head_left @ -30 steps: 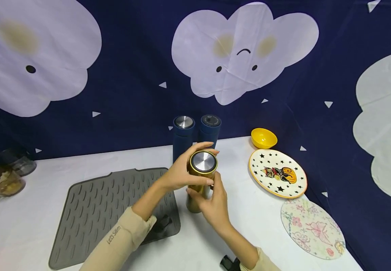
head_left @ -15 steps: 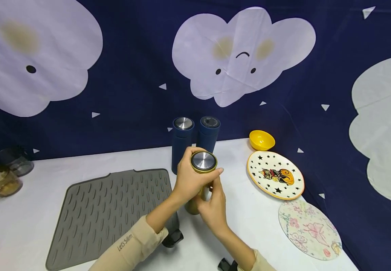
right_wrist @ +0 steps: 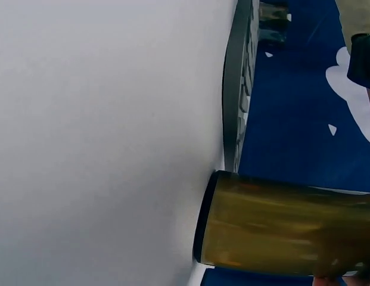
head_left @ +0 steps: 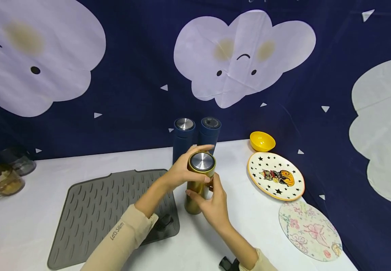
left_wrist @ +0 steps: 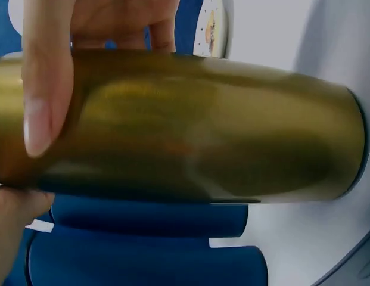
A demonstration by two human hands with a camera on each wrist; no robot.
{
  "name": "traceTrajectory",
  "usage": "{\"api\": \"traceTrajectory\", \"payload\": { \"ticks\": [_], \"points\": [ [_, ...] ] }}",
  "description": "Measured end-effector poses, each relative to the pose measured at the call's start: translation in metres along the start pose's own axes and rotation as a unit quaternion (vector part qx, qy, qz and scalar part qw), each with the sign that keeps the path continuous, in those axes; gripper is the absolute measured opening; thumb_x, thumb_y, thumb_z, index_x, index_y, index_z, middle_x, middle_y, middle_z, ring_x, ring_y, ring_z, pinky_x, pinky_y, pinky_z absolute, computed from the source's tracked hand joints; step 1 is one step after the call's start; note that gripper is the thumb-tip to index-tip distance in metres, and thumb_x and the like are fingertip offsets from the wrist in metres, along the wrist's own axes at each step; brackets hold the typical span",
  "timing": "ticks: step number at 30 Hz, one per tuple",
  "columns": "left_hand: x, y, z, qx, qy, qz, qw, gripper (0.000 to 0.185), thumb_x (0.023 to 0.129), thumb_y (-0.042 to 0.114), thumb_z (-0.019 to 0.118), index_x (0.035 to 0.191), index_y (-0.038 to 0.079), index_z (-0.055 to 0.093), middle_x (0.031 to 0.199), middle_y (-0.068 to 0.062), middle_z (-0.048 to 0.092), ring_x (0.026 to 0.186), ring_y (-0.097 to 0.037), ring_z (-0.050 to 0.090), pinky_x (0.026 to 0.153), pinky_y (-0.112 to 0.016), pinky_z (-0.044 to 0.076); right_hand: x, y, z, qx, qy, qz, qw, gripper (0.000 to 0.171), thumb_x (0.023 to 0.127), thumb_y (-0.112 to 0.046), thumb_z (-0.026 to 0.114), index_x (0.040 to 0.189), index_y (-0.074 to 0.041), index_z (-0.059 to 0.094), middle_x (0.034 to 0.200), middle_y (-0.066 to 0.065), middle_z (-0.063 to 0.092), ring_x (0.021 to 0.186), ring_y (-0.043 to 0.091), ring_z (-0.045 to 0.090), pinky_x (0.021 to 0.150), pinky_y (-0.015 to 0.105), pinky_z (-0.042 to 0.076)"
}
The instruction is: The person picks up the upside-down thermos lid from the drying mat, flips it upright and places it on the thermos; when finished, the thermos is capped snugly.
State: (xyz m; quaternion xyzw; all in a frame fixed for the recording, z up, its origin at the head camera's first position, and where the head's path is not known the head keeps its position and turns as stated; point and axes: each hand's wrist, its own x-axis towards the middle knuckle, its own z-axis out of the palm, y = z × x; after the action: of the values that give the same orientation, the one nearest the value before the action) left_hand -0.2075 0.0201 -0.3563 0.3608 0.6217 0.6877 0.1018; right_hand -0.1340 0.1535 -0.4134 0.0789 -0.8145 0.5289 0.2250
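A gold thermos bottle [head_left: 193, 203] with a brushed-steel lid top [head_left: 202, 161] stands upright on the white table. My left hand [head_left: 179, 172] grips it round the lid, thumb on the near side and fingers round the far side. Lower down, my right hand [head_left: 217, 209] holds the body from the right. The left wrist view shows the gold body [left_wrist: 220, 137] up close, a thumb across it. In the right wrist view the dark-rimmed base of the bottle [right_wrist: 256, 223] meets the table, and fingertips [right_wrist: 357, 280] touch its side at the lower edge.
Two blue bottles [head_left: 184, 137] stand just behind the gold one. To the left lies a grey ridged mat [head_left: 107, 210]. At right are a yellow bowl [head_left: 262, 142], a cat-patterned plate [head_left: 254, 171] and a round floral mat [head_left: 310, 230]. Clear containers [head_left: 7, 184] sit far left.
My left hand has turned round the lid toward the right, then swung back left to a spread grip. The right hand keeps its hold on the thermos bottle, which stays nearly in place.
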Motion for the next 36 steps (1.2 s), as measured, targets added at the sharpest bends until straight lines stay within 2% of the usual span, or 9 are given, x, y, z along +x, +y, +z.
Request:
{"api": "traceTrajectory", "payload": {
  "ticks": [4,6,10,14,17,20,25,31,36],
  "points": [
    [-0.007,-0.001,0.0,-0.013,-0.006,0.031,0.9994,0.094,0.072,0.01,0.061,0.155,0.009,0.018,0.128,-0.023,0.049,0.113,-0.032,0.055,0.1,-0.05,0.047,-0.001,0.0,0.0,-0.001,-0.008,0.005,1.0,0.064,0.077,-0.021,0.086,0.131,-0.013,0.051,0.115,0.001,0.064,0.105,0.018,0.06,0.092,0.045,0.047],
    [-0.01,-0.003,0.003,-0.017,-0.001,0.057,0.9982,0.097,0.07,0.013,0.058,0.156,0.009,0.012,0.132,-0.028,0.049,0.123,-0.034,0.051,0.106,-0.053,0.041,0.0,0.0,0.0,-0.003,-0.008,0.004,1.0,0.065,0.077,-0.022,0.086,0.131,-0.013,0.051,0.116,0.001,0.064,0.105,0.018,0.06,0.093,0.046,0.047],
    [-0.011,-0.004,0.009,0.036,0.046,0.072,0.9957,0.096,0.082,0.03,0.074,0.155,0.015,0.015,0.145,-0.021,0.044,0.136,-0.033,0.042,0.113,-0.055,0.032,0.0,0.0,-0.001,-0.002,-0.008,-0.001,1.0,0.064,0.077,-0.019,0.086,0.13,-0.011,0.051,0.118,0.004,0.065,0.109,0.02,0.061,0.094,0.047,0.048],
    [-0.011,-0.004,0.012,0.089,0.104,0.049,0.9893,0.101,0.071,0.027,0.09,0.149,0.014,0.027,0.137,-0.013,0.05,0.123,-0.027,0.052,0.104,-0.047,0.045,0.0,-0.001,-0.001,-0.002,-0.008,-0.002,1.0,0.061,0.077,-0.016,0.085,0.128,-0.01,0.052,0.12,0.005,0.066,0.111,0.022,0.062,0.093,0.047,0.049],
    [-0.012,-0.004,0.008,0.035,0.064,0.059,0.9956,0.08,0.077,0.011,0.069,0.147,0.007,0.029,0.138,-0.022,0.051,0.124,-0.036,0.052,0.107,-0.052,0.04,0.0,-0.001,-0.001,0.001,-0.007,0.004,1.0,0.063,0.078,-0.02,0.085,0.13,-0.012,0.051,0.119,0.004,0.065,0.109,0.021,0.061,0.093,0.046,0.048],
    [-0.012,-0.004,0.004,-0.012,0.02,0.059,0.998,0.086,0.075,0.013,0.063,0.151,0.007,0.024,0.15,-0.024,0.038,0.136,-0.042,0.038,0.113,-0.061,0.028,0.0,-0.002,-0.001,0.005,-0.007,0.012,1.0,0.064,0.078,-0.023,0.086,0.131,-0.013,0.05,0.118,0.002,0.064,0.109,0.019,0.061,0.095,0.046,0.048],
    [-0.012,-0.003,0.006,0.072,0.075,0.039,0.9938,0.095,0.074,0.032,0.085,0.151,0.016,0.031,0.141,-0.013,0.044,0.129,-0.031,0.044,0.108,-0.054,0.038,0.0,-0.002,0.0,0.007,-0.006,0.015,1.0,0.063,0.077,-0.018,0.086,0.129,-0.013,0.051,0.121,0.001,0.064,0.112,0.019,0.06,0.095,0.046,0.047],
    [-0.011,-0.001,0.005,-0.006,0.018,0.053,0.9984,0.087,0.074,0.014,0.058,0.152,0.006,0.022,0.15,-0.025,0.037,0.136,-0.042,0.038,0.113,-0.061,0.028,0.0,-0.002,0.001,0.005,-0.007,0.022,1.0,0.065,0.077,-0.019,0.086,0.13,-0.013,0.05,0.118,0.002,0.063,0.11,0.019,0.059,0.096,0.046,0.046],
    [-0.012,0.001,0.008,0.064,0.066,0.03,0.9953,0.091,0.075,0.026,0.083,0.149,0.011,0.032,0.142,-0.017,0.042,0.124,-0.028,0.05,0.104,-0.045,0.045,-0.002,-0.001,0.002,0.0,-0.003,0.015,1.0,0.063,0.076,-0.014,0.085,0.128,-0.014,0.051,0.122,0.0,0.064,0.112,0.018,0.059,0.094,0.045,0.047]
  ]
}}
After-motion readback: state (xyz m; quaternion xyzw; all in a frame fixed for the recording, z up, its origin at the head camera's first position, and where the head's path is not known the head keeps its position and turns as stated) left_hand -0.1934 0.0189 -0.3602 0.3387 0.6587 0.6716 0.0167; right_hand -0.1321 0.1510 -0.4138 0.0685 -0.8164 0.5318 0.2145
